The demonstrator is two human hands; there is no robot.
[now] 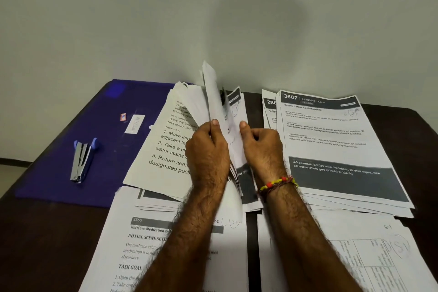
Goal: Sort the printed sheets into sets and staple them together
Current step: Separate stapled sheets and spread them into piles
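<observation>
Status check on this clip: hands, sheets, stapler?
Both hands, left and right, grip upright sheets. Stapler untouched on purple folder. Nothing blocking.

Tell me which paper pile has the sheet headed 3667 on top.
The far right pile, to the right of both hands. Its top sheet reads "3667 Dressing Table, Bottle Label Replacement"; the near left pile is headed 3565.

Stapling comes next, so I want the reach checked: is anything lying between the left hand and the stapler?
Nothing visible. The stapler lies alone on the purple folder, left of the left hand, which grips sheets.
</observation>
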